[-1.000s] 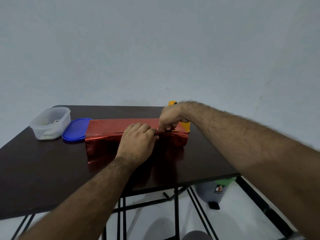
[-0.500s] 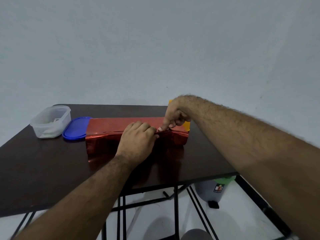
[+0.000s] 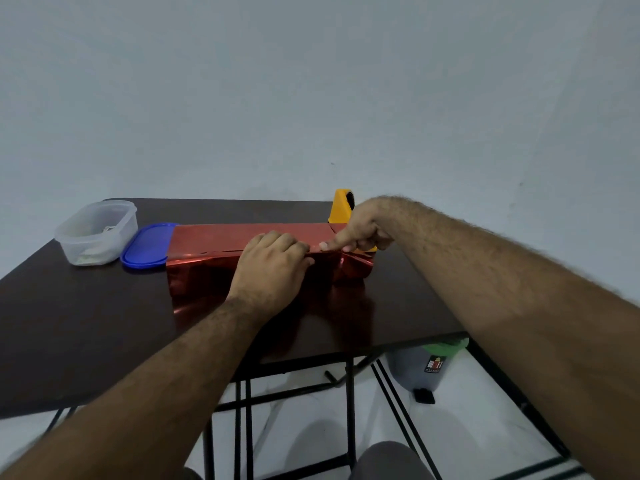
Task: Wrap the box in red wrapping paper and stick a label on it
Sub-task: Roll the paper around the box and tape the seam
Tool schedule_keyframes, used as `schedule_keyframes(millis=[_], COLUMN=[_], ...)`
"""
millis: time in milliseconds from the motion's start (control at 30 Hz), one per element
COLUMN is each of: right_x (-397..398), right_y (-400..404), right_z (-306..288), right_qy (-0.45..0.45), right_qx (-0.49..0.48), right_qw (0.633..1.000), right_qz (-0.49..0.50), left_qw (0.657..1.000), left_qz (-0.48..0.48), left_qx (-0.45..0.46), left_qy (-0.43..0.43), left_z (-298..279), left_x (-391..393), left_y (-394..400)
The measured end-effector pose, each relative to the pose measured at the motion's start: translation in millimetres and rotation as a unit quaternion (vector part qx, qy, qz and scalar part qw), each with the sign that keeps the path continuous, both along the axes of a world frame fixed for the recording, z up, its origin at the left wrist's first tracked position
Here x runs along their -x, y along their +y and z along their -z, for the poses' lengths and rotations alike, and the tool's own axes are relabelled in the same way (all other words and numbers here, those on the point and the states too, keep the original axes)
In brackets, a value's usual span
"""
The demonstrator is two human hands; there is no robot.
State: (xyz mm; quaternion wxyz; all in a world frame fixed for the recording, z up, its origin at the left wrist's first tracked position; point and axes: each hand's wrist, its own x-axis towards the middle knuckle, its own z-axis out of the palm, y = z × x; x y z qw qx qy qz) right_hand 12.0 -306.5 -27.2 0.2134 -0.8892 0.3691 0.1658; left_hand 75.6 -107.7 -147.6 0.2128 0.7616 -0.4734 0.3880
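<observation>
The long box, covered in shiny red wrapping paper point(image 3: 214, 237), lies across the dark table point(image 3: 86, 323). A paper seam runs along its top near edge. My left hand point(image 3: 270, 268) sits on that edge at the box's middle, with fingers curled on top and thumb on the front face, pinching the paper. My right hand point(image 3: 360, 230) is just to its right and presses its straight index fingertip down on the seam while its other fingers are curled. The right end of the paper is creased and folded in. No label is in view.
A yellow tape dispenser point(image 3: 341, 206) stands behind the box's right end, partly hidden by my right hand. A clear plastic container point(image 3: 100, 230) and its blue lid point(image 3: 149, 245) lie at the table's far left. A grey bin with a green top point(image 3: 429, 368) stands under the table's right side.
My right hand has gone from pinching at the seam to pressing it with a straight index finger, uncovering the tape dispenser. My left hand has stayed in place on the box.
</observation>
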Motion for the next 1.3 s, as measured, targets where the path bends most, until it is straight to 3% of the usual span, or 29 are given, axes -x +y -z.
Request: schedule_keyframes(millis=[133,233,300,400,500,633,800,900,1167,1300], right_x=[14.5,26.0,28.1,30.1,32.6,36.8,54.4,59.6,64.6,65.7], right_y=[-19.5,-21.5,-18.3,-1.4,21.0,24.0,9.2,11.7,25.7,38.7], right_z=[5.2,-12.1,-16.6,-10.4,1.9,25.0,72.5,88.9,84.8,77.5], right_qy=[-0.028,-0.002,-0.102,-0.319,-0.334,-0.318,-0.453,-0.497,-0.467,-0.358], right_qx=[-0.014,0.138,0.225,0.151,0.138,0.289,0.311,0.327,0.349,0.473], right_qw=[0.999,0.99,0.968,0.923,0.887,0.828,0.775,0.765,0.797,0.789], right_qz=[0.027,-0.015,-0.047,-0.152,-0.288,-0.361,-0.313,-0.247,-0.158,-0.159], left_qw=[1.0,1.0,1.0,1.0,1.0,1.0,1.0,1.0,1.0,1.0], left_qz=[-0.005,-0.006,-0.007,-0.01,-0.006,-0.005,-0.004,-0.006,-0.014,-0.015], left_qx=[0.001,0.007,0.009,0.014,0.013,0.016,0.011,0.009,-0.008,-0.014], left_qy=[0.002,0.001,-0.001,-0.004,-0.003,-0.004,-0.009,-0.013,-0.016,-0.01], left_z=[0.3,0.7,0.3,-0.4,0.2,0.3,0.8,0.2,0.6,-0.6], left_x=[0.2,0.6,1.2,1.6,1.8,1.6,0.8,1.0,2.2,3.0], left_y=[-0.6,-1.4,-2.0,-2.1,-1.3,-0.3,-0.2,-0.4,-1.6,-0.9])
